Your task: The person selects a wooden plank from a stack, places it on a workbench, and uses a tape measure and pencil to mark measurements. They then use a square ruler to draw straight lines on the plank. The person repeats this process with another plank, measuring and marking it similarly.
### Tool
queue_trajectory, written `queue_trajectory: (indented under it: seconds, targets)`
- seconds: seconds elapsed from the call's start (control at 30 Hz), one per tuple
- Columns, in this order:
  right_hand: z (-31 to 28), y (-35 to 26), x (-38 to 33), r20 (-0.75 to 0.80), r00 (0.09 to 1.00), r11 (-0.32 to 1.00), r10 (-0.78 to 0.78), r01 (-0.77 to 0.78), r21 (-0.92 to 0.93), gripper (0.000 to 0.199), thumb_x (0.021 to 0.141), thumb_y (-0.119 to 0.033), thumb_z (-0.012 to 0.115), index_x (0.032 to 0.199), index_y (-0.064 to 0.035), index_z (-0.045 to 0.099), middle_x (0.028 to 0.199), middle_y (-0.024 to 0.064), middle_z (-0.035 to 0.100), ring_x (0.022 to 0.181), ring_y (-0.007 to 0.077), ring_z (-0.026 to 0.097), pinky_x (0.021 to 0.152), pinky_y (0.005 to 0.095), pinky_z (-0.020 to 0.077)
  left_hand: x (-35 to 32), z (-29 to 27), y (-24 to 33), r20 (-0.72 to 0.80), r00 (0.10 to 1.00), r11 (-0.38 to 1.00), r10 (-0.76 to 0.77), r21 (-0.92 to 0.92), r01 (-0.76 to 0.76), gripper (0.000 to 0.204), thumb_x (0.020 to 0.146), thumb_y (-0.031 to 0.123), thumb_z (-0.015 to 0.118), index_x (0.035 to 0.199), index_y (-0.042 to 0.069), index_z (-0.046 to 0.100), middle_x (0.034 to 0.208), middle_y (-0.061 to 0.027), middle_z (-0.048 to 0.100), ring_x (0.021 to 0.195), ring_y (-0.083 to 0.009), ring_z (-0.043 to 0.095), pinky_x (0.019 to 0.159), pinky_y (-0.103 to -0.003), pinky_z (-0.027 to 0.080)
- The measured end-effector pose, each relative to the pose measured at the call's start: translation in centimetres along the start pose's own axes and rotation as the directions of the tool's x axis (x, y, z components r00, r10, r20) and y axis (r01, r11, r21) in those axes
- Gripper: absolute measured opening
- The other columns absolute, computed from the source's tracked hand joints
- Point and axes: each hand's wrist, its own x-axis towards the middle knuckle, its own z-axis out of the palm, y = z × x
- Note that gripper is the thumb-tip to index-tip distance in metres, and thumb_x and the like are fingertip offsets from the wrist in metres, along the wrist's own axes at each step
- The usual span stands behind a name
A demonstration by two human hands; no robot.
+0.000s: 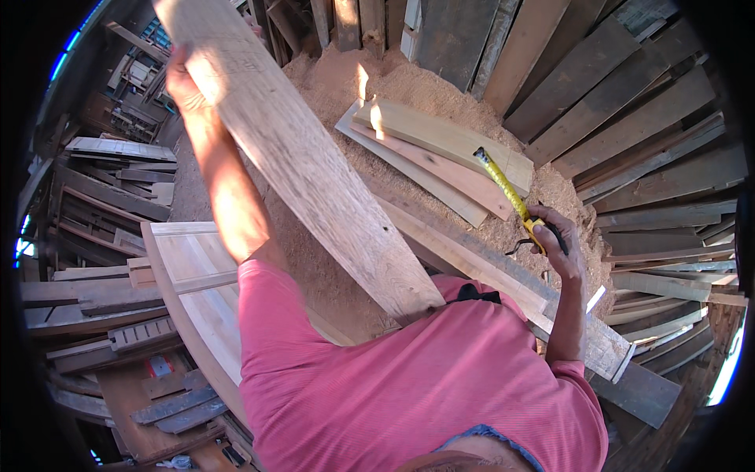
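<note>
My left hand [183, 77] is raised high at the upper left and grips the edge of a long pale wooden plank [303, 165]. The plank slants from the top of the view down to my chest, where its lower end rests against my pink shirt [409, 377]. Over at the right, my right hand [557, 242] is closed around a yellow tape measure [538, 228]. Its yellow blade [499, 179] is pulled out and points up and left over a few pale boards [440, 149].
The pale boards lie on a sawdust pile [330, 79]. Dark planks [629, 102] lean and stack along the right and top. A curved wooden frame [189, 275] sits lower left beside stacked lumber [102, 197]. A long beam [487, 267] runs under my right arm.
</note>
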Motion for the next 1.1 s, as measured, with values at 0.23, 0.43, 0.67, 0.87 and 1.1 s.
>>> queue_trajectory:
  seconds: [0.23, 0.43, 0.67, 0.87, 1.1]
  targets:
    - [-0.1, -2.7, 0.0, 0.105, 0.994, 0.993, 0.008, 0.005, -0.121, 0.037, 0.093, -0.023, 0.07, 0.123, -0.0022, 0.07, 0.097, 0.0036, 0.067, 0.081, 0.0115, 0.06, 0.073, 0.0293, 0.0509, -3.3, -0.7, -12.1, -0.23, 0.97, 0.996, 0.084, -0.002, -0.087, 0.087, 0.093, 0.059, 0.049, 0.148, -0.009, 0.044, 0.133, -0.0329, 0.06, 0.121, -0.0377, 0.066, 0.099, -0.044, 0.057]
    - [0.8, -6.0, 0.1, 0.24, 0.938, 0.899, -0.25, 0.317, -0.301, 0.04, 0.087, -0.02, 0.072, 0.122, -0.0023, 0.07, 0.1, 0.0139, 0.07, 0.089, 0.0235, 0.067, 0.08, 0.0362, 0.0528, -14.0, 8.1, -23.1, 0.043, 0.996, 0.909, -0.078, -0.406, 0.088, 0.091, 0.085, 0.048, 0.069, 0.153, -0.004, 0.037, 0.134, -0.0269, 0.059, 0.118, -0.0401, 0.066, 0.1, -0.05, 0.058]
    - [3.8, -8.5, -0.5, 0.402, 0.877, 0.663, -0.263, 0.467, -0.585, 0.036, 0.084, -0.023, 0.073, 0.118, -0.0097, 0.072, 0.089, 0.0135, 0.064, 0.089, 0.0359, 0.065, 0.078, 0.0475, 0.0524, -13.4, 7.1, -31.7, 0.095, 0.955, 0.825, -0.279, -0.485, 0.289, 0.092, 0.077, 0.039, 0.069, 0.151, -0.006, 0.037, 0.131, -0.0268, 0.058, 0.114, -0.0359, 0.066, 0.093, -0.048, 0.061]
    - [5.2, -6.6, -1.4, 0.415, 0.903, 0.637, -0.114, 0.387, -0.667, 0.036, 0.088, -0.026, 0.072, 0.12, -0.0113, 0.072, 0.096, 0.0141, 0.065, 0.095, 0.0363, 0.065, 0.083, 0.0479, 0.0524, -14.0, 7.6, -34.8, 0.161, 0.925, 0.739, -0.343, -0.561, 0.372, 0.094, 0.076, 0.039, 0.071, 0.15, -0.007, 0.037, 0.132, -0.0277, 0.057, 0.114, -0.0377, 0.065, 0.094, -0.049, 0.06]
    - [4.3, -5.4, -2.0, 0.382, 0.924, 0.691, -0.015, 0.286, -0.664, 0.039, 0.09, -0.028, 0.071, 0.125, -0.0111, 0.071, 0.098, 0.0158, 0.064, 0.097, 0.0369, 0.065, 0.085, 0.048, 0.0517, -14.0, 8.3, -34.7, 0.122, 0.929, 0.747, -0.35, -0.561, 0.355, 0.094, 0.075, 0.037, 0.07, 0.15, -0.009, 0.036, 0.134, -0.0277, 0.059, 0.114, -0.0376, 0.068, 0.097, -0.049, 0.06]
